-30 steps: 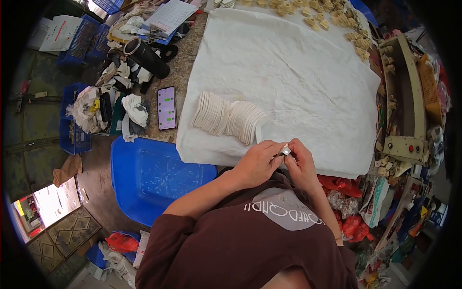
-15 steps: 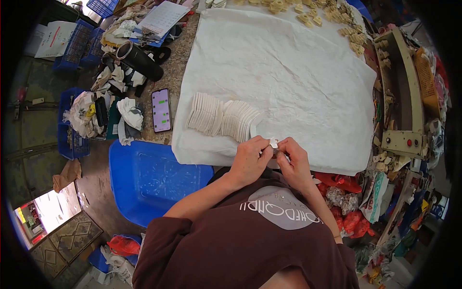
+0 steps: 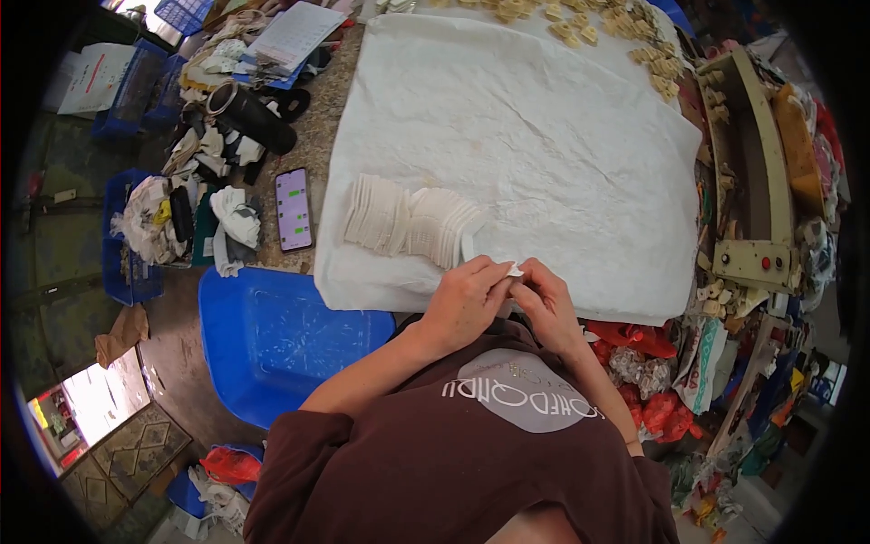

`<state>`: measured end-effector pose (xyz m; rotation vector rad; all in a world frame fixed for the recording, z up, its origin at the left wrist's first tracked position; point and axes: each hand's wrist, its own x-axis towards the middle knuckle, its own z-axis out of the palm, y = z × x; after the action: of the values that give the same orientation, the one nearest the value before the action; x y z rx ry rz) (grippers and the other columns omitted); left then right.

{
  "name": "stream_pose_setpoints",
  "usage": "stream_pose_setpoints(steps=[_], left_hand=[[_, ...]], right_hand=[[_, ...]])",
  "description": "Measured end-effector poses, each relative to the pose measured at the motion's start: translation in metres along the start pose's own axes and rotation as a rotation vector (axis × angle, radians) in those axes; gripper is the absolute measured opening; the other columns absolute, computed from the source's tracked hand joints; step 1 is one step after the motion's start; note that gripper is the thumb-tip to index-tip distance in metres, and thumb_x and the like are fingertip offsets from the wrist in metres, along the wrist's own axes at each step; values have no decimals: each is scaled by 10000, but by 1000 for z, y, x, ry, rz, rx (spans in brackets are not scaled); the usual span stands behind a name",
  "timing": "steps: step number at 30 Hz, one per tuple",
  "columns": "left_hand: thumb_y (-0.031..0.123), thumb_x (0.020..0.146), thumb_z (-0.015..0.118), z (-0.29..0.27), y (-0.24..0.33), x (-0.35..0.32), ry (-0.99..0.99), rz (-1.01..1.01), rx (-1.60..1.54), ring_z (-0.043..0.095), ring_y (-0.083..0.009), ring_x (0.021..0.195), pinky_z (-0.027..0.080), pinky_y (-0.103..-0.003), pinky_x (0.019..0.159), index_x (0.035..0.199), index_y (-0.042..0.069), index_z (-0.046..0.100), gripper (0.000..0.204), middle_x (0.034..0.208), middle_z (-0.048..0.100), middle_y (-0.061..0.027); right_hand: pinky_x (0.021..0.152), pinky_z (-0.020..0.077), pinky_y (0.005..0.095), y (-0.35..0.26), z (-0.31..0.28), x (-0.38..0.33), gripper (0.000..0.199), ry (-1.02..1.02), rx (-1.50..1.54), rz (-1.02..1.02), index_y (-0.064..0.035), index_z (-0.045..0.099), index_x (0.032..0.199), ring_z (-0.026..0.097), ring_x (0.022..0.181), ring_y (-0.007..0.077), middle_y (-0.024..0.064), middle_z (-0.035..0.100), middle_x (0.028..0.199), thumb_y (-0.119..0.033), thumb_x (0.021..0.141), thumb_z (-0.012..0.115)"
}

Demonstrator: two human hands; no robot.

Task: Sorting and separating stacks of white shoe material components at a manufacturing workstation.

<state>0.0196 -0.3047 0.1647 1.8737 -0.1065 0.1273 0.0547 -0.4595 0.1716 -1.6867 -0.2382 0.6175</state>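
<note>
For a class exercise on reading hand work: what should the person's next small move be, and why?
Perhaps ease the right hand off the small white piece, leaving it with the left hand. Both hands' fingertips meet at it and hide most of it, and the left hand sits nearer the row of thin off-white pieces on the white sheet.

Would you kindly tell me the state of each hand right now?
Left hand: closed, holding a small white piece between its fingertips.
Right hand: closed, holding the same small white piece.
</note>
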Motion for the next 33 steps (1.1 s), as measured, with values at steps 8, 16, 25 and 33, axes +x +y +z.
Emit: stream_pose_setpoints(steps=[8,16,25,33], left_hand=[[7,789,563,-3,3,1,-31,-100,69,559,-281,606,444,-335,541,912,-18,605,132,721,547,-152],[81,840,536,8,-15,3,94,-389,-62,532,-166,444,425,-305,444,709,-52,556,188,532,527,-135],[116,897,488,-6,-27,13,337,-578,-422,559,-124,460,475,-247,433,640,-28,509,296,565,576,-102],[131,909,481,-7,-46,17,338,-530,-178,533,-95,460,438,-234,429,670,-1,510,275,539,541,-57]], right_hand=[[601,395,316,6,2,7,103,57,-217,-118,20,482,801,486,655,224,131,489,731,-75,829,510],[555,398,275,3,8,0,31,231,-250,-38,9,498,793,489,637,171,68,495,696,-13,815,497],[790,323,393,33,-14,0,89,425,-537,-285,-38,479,720,459,895,288,97,520,930,-15,685,558],[746,368,433,110,-77,-34,82,617,-946,-16,-40,520,780,486,871,315,129,536,895,-82,718,553]])
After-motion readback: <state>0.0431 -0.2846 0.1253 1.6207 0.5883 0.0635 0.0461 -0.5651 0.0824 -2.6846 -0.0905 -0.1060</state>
